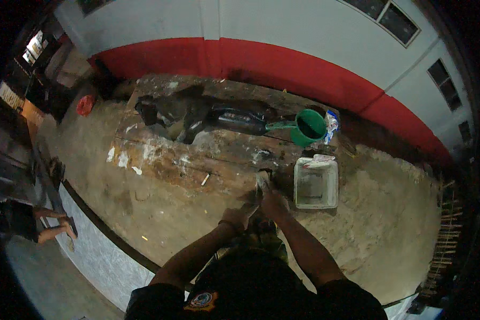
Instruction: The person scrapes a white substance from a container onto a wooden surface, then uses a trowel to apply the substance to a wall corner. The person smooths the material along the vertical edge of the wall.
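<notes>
My left hand [239,216] and my right hand [273,204] are close together in front of my body, both with fingers closed. Between them a narrow pale-grey strip [259,191] runs up past the fingers; its kind is too blurred to tell. A small dark piece shows just beyond the right fingers. Right of my hands stands a whitish rectangular plastic tub [316,186]. Beyond them, a worn wooden board [165,154] carries a long dark bulky form [197,114] with a shiny black part; I cannot make out what it is. A green plastic dipper [308,128] has its handle pointing left.
Beside the dipper lies a white-and-blue packet [332,127]. A small white stick [205,180] rests near the board's front edge. Behind the board rises a red-and-white wall [282,58]. At the far left are a person's legs [53,224] and a red bag-like thing [85,105].
</notes>
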A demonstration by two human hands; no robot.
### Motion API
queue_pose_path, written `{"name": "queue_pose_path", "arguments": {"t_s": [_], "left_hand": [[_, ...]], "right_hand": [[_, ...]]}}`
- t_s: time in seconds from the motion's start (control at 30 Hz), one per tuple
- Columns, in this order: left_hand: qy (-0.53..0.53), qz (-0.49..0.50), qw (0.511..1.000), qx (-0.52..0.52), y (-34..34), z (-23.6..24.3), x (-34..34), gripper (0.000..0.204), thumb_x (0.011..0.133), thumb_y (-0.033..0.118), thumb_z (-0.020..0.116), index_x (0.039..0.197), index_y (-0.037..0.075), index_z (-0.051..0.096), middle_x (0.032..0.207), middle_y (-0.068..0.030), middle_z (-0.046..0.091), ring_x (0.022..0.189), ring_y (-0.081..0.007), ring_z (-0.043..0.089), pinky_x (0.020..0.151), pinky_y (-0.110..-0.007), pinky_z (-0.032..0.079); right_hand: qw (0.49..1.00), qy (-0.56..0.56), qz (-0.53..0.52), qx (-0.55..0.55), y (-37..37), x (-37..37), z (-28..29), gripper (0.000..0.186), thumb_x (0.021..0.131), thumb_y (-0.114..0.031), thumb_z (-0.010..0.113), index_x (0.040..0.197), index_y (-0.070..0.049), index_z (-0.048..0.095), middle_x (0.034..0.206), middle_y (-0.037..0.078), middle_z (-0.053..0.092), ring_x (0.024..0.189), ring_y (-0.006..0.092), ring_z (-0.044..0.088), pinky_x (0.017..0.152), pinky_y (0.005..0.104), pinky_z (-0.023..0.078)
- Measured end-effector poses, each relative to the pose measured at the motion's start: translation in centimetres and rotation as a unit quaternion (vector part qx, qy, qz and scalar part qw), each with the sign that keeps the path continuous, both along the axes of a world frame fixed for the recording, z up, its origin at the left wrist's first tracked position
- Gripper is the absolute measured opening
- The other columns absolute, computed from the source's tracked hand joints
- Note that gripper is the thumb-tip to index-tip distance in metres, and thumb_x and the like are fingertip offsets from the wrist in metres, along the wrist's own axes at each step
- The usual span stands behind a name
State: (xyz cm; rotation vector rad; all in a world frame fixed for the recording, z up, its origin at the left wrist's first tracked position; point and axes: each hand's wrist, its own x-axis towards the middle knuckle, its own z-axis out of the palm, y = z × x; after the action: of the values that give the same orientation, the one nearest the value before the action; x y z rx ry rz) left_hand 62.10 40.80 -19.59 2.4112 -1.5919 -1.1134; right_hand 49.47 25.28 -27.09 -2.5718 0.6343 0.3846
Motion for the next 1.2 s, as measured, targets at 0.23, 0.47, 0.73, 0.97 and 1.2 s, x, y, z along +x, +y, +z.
{"name": "queue_pose_path", "arguments": {"t_s": [0.23, 0.47, 0.73, 0.97, 1.2], "left_hand": [[-0.008, -0.032, 0.998, -0.059, 0.9, 0.7, 0.1, 0.025, 0.089, 0.028, 0.061, 0.103, 0.010, 0.072, 0.097, -0.0154, 0.073, 0.092, -0.0360, 0.071, 0.080, -0.051, 0.054], [0.006, 0.004, 0.999, -0.052, 0.2, 0.4, 0.4, 0.028, 0.090, 0.031, 0.060, 0.100, 0.008, 0.073, 0.100, -0.0157, 0.074, 0.093, -0.0343, 0.072, 0.082, -0.049, 0.055], [0.000, -0.002, 1.000, 0.011, -0.2, -0.5, 0.1, 0.032, 0.092, 0.031, 0.057, 0.112, 0.010, 0.071, 0.096, -0.0157, 0.074, 0.092, -0.0349, 0.072, 0.080, -0.049, 0.056], [0.001, -0.018, 1.000, -0.018, 0.7, -1.7, 0.1, 0.053, 0.093, 0.029, 0.058, 0.144, 0.025, 0.041, 0.108, -0.0170, 0.072, 0.090, -0.0378, 0.072, 0.077, -0.053, 0.054], [0.028, -0.016, 0.999, 0.013, 0.0, 0.3, 0.4, 0.040, 0.096, 0.041, 0.054, 0.110, 0.008, 0.071, 0.103, -0.0183, 0.074, 0.091, -0.0367, 0.073, 0.076, -0.049, 0.057]], "right_hand": [[0.998, 0.000, -0.019, -0.052, 0.7, -1.6, -2.3, 0.075, 0.092, -0.014, 0.060, 0.158, -0.004, 0.025, 0.155, 0.036, 0.029, 0.138, 0.0550, 0.038, 0.109, 0.0613, 0.041], [0.990, -0.107, -0.070, 0.052, 0.8, -0.6, 1.9, 0.068, 0.094, -0.008, 0.052, 0.156, -0.001, 0.026, 0.147, 0.037, 0.041, 0.136, 0.0505, 0.043, 0.106, 0.0544, 0.045], [0.992, 0.045, -0.102, 0.067, -1.4, 2.6, 3.7, 0.046, 0.095, -0.009, 0.049, 0.140, 0.001, 0.049, 0.131, 0.028, 0.059, 0.117, 0.0432, 0.061, 0.098, 0.0524, 0.051], [0.580, -0.145, -0.358, 0.717, -3.0, -3.2, 1.8, 0.038, 0.101, -0.030, 0.048, 0.128, -0.006, 0.058, 0.118, 0.019, 0.067, 0.086, 0.0300, 0.069, 0.078, 0.0471, 0.059], [0.686, -0.139, -0.369, 0.612, -2.1, -5.9, -3.7, 0.050, 0.100, -0.023, 0.048, 0.149, -0.014, 0.044, 0.115, 0.015, 0.067, 0.074, 0.0219, 0.069, 0.064, 0.0367, 0.058]]}}
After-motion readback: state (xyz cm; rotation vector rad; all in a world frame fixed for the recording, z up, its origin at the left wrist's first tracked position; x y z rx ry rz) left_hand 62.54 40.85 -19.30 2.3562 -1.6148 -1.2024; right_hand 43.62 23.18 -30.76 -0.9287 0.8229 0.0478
